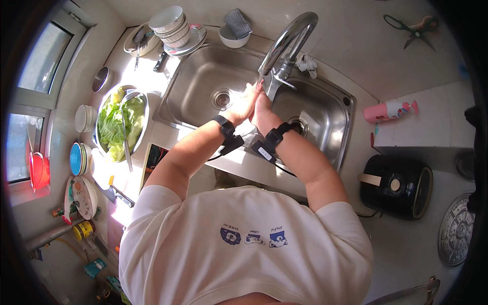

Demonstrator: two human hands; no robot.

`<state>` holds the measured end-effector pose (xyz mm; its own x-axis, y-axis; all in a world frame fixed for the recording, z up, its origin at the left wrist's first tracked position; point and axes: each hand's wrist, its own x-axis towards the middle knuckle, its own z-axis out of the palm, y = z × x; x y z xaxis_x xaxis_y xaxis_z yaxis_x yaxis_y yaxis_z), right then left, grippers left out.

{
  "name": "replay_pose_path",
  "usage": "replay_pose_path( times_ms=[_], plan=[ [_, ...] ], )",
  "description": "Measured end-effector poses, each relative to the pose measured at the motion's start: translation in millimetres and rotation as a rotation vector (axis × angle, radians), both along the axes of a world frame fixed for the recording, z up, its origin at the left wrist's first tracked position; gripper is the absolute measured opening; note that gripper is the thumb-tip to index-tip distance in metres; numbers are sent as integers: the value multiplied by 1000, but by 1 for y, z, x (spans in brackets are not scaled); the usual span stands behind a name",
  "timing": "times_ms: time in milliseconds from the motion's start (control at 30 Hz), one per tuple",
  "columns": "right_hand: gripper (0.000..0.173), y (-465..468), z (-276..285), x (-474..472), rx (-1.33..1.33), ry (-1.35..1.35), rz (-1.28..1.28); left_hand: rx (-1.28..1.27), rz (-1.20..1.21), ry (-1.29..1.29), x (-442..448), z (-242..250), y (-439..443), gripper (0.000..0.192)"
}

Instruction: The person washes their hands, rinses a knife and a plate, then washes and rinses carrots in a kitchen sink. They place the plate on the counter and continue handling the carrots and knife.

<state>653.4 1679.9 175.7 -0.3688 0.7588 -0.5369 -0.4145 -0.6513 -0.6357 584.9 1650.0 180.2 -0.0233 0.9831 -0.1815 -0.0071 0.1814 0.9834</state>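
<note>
My left hand point(246, 103) and my right hand point(263, 105) press together over the divider of a double stainless steel sink point(198, 72). Their fingertips are right below the spout of a chrome faucet point(272, 49), and water appears to run onto them. No object shows between the hands; the palms are hidden. A black strap with a small device is around each wrist. Left of the sink, a bowl of lettuce point(118, 122) holds leafy greens with metal tongs point(125, 133) lying across it. The faucet's lever point(285, 82) stands just right of my fingers.
Stacked bowls point(167, 21), a knife point(160, 63) and a white bowl with a gray cloth point(233, 40) stand behind the sink. Another knife point(124, 197) lies at the left. A pink pump bottle point(387, 111) and a black air fryer point(396, 187) are at the right.
</note>
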Motion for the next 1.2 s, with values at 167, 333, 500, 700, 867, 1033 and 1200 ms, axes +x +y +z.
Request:
replay_pose_path(
  times_ms=[167, 333, 500, 700, 867, 1033, 1200],
  plan=[
    [51, 4, 3, 2, -58, 100, -40, 178, -140, 307, -10, 2, 1, 61],
    [56, 2, 4, 7, -165, 77, -7, 275, -194, 567, -17, -29, 6, 52],
    [55, 0, -4, 1, -127, -32, -67, 258, -202, 576, -20, -60, 10, 45],
    [56, 0, -6, -1, -79, -58, -105, 328, -183, 645, -18, -58, 15, 42],
    [43, 0, -3, 1, -48, -100, -36, 238, -124, 650, -15, -38, 9, 47],
    [13, 1, -8, 1, -60, -85, -84, 278, -229, 781, -15, -25, 7, 43],
    [11, 7, -23, 0, 16, 27, -54, 394, -189, 811, -17, -37, 12, 41]
  ],
)
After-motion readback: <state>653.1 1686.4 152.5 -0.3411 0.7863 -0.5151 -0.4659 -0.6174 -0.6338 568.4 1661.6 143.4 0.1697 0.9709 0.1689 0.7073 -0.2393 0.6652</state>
